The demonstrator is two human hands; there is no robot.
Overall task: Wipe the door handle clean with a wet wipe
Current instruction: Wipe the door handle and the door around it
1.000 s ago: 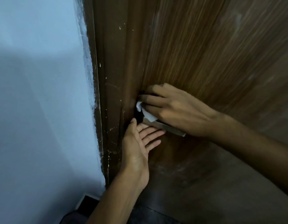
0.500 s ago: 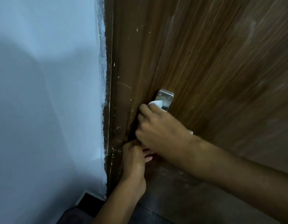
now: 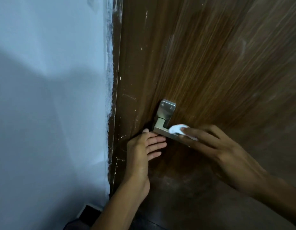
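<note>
A brushed metal door handle (image 3: 162, 121) with a screwed back plate is fixed on a dark wooden door (image 3: 210, 63). My right hand (image 3: 215, 146) presses a white wet wipe (image 3: 177, 128) onto the top of the lever, covering the lever's right part. My left hand (image 3: 144, 146) lies flat against the door just below the handle's left end, fingers apart, thumb by the door edge, holding nothing.
A pale blue wall (image 3: 49, 105) fills the left side, with rough white paint along the brown door frame (image 3: 116, 80). A dark floor strip and white skirting (image 3: 87, 211) show at the bottom.
My right hand has slid with the wipe from the handle's base out to the right along the lever, uncovering the back plate. My left hand has opened flat under the handle.
</note>
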